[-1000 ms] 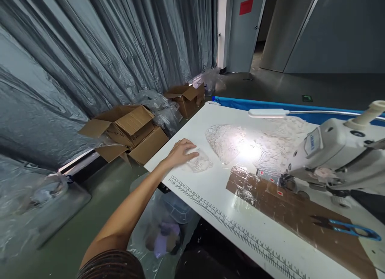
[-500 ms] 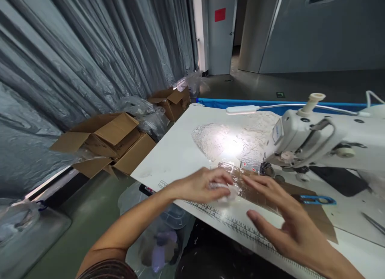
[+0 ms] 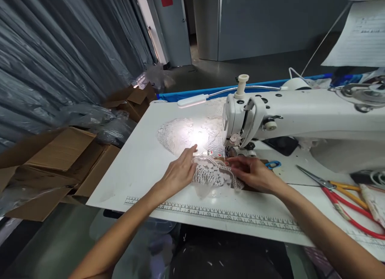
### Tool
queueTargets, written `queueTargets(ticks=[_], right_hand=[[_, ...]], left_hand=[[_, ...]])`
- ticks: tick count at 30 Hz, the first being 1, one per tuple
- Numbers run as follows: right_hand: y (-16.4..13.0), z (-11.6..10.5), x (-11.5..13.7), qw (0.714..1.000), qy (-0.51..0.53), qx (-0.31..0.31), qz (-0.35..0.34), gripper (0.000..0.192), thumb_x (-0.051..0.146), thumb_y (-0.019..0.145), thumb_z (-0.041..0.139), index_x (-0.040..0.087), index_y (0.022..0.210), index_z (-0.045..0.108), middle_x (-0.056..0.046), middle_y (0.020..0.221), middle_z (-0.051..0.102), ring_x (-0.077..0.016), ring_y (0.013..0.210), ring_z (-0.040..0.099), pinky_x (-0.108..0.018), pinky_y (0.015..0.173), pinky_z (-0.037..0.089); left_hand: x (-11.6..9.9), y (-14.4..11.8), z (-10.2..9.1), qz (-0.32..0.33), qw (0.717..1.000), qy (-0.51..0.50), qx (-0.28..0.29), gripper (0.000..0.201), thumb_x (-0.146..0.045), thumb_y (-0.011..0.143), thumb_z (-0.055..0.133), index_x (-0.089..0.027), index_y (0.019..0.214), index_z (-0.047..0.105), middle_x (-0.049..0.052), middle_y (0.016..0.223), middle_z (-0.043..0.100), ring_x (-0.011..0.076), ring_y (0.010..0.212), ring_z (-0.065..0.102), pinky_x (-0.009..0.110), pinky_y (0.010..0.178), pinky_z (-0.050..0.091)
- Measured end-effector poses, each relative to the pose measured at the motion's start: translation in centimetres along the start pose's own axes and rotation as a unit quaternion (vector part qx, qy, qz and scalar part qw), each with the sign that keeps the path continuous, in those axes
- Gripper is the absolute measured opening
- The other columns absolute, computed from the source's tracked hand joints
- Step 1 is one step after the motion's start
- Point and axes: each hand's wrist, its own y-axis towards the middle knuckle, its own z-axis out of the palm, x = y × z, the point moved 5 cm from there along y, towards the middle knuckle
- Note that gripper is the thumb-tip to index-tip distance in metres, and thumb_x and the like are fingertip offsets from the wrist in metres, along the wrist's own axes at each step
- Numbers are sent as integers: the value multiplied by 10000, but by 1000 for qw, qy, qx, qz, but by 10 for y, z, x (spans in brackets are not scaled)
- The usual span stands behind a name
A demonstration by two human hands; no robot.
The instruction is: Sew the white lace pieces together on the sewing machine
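1. Centre of the frame: both hands lie flat on a white lace piece (image 3: 215, 172), which sits on the white table (image 3: 135, 166) just in front of the sewing machine (image 3: 270, 118).
2. The left hand (image 3: 179, 172) lies open, fingers spread, pressing the lace's left edge; the index finger points up toward the lit patch.
3. The right hand (image 3: 252, 172) lies open too, palm down on the lace's right end, gripping nothing.
4. Judging by this, the step in hand is lining the lace up at the needle; the next move calls for a short, straight slide up-frame under the presser foot, edge kept flat.
5. Room: open tabletop to the left; a printed ruler (image 3: 210, 212) runs along the near edge.
6. Tight at right: blue snips (image 3: 273, 164) just beside the right hand, red-handled scissors (image 3: 337, 190) farther right.
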Motion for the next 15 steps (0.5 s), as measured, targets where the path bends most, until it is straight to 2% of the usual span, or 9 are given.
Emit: queueTargets(ticks=[2,4,7,9,13,15], right_hand=[[6,-12,-6,994,-74,-74,5,274,340,856,562,199,1062,676,-54,789,698,-202,723,648,-334,666,503],[10,-17,-13,989,-97,-112,11,287,355,868,530,199,1053,686,-56,745,698,-211,677,646,-339,627,496],[12,-17,-21,986,-102,-132,2,335,390,866,521,193,1079,688,-50,724,694,-202,641,634,-323,586,489],[11,-17,-23,984,-108,-144,-18,351,391,864,522,188,1097,689,-57,765,705,-206,681,643,-323,605,499],[8,-17,-22,982,-90,-152,-62,314,315,871,515,203,1115,677,-66,940,723,-218,826,663,-334,718,520],[6,-19,-21,979,-101,-161,-73,298,291,870,514,221,1113,672,-55,973,721,-213,834,664,-335,741,515]], left_hand=[[1,7,-1,43,993,105,-21,442,-156,922,453,-168,1357,374,166,1311,506,248,1034,600,393,765,548],[-3,16,1,103,984,145,-30,359,-129,917,458,-154,1276,466,166,1316,509,269,1094,577,437,819,537],[-17,30,16,213,971,105,10,243,-109,932,435,-146,1119,586,122,1165,624,216,964,633,384,769,547],[-30,38,30,282,956,58,51,245,-83,930,424,-152,1036,633,86,1075,674,183,917,650,349,777,543],[-50,47,54,399,908,9,125,277,-53,922,450,-193,1020,667,39,1104,687,149,1028,630,322,958,477],[-50,48,60,430,892,35,137,235,-111,943,474,-198,1049,664,41,1129,680,152,1031,628,317,956,469]])
